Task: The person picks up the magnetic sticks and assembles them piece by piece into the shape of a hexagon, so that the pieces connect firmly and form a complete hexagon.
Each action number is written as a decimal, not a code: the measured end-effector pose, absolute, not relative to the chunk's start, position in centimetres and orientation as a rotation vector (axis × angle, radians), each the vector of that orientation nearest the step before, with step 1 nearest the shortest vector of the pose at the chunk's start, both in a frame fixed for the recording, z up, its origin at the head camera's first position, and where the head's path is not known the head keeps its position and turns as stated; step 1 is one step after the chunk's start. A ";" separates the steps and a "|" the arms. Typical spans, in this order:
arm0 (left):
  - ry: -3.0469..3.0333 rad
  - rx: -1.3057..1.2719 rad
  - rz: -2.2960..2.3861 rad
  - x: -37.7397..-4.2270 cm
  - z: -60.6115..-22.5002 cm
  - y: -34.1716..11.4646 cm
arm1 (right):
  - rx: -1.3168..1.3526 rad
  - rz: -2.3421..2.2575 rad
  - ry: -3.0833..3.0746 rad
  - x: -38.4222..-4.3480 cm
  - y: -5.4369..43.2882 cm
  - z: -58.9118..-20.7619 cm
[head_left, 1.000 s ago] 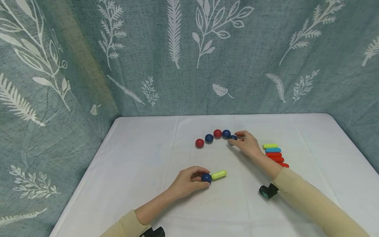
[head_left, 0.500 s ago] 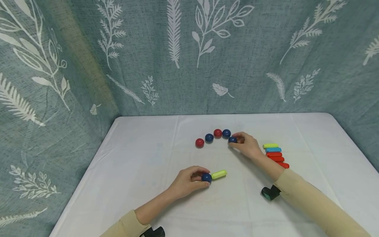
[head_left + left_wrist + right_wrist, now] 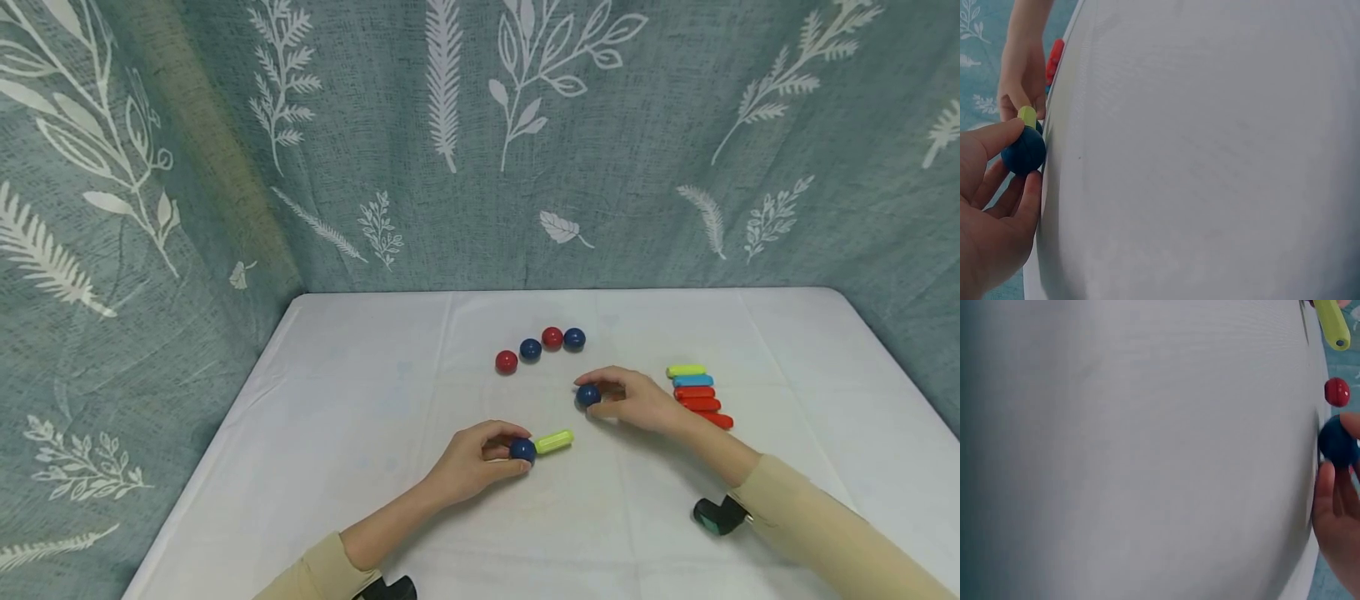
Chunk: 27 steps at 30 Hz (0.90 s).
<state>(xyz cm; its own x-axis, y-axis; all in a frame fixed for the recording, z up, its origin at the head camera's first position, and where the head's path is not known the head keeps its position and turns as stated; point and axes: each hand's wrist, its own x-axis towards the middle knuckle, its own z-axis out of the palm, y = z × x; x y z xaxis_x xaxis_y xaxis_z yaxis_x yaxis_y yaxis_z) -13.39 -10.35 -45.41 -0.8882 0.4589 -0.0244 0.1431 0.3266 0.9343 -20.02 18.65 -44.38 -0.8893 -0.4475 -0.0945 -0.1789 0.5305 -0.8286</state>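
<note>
One blue ball is pinched between the thumb and fingers of the left hand; a green stick, with a hole in its free end, meets this ball and points between 2 and 3 o'clock. At 2 o'clock from that ball, the right hand pinches another blue ball; whether it touches the white tablecloth I cannot tell. Around 12 o'clock from the left hand, two red balls and two loose blue balls alternate in a bent row. At 3 o'clock from the right hand lie a second green stick, a light blue stick and three red sticks, side by side
</note>
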 end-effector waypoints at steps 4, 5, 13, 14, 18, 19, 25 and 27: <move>2.315 0.525 1.588 -13.4 -45.4 -10.4 | -0.676 -1.280 2.385 -19.5 19.0 -44.5; 2.317 0.526 1.590 -13.4 -45.4 -10.4 | -0.707 -1.280 2.361 -19.4 19.1 -44.5; 2.317 0.540 1.615 -13.4 -45.4 -10.3 | -0.832 -1.283 2.256 -18.8 18.9 -44.6; 2.318 0.539 1.613 -13.4 -45.4 -10.3 | -0.839 -1.280 2.257 -18.8 18.8 -44.6; 2.320 0.523 1.608 -13.4 -45.4 -10.3 | -0.851 -1.258 2.264 -18.6 18.7 -44.6; 2.320 0.524 1.608 -13.4 -45.4 -10.3 | -0.855 -1.254 2.264 -18.6 18.6 -44.6; 2.317 0.527 1.616 -13.3 -45.4 -10.4 | -0.866 -1.244 2.264 -18.4 18.5 -44.6; 2.316 0.522 1.616 -13.3 -45.4 -10.4 | -0.866 -1.245 2.266 -18.4 18.5 -44.6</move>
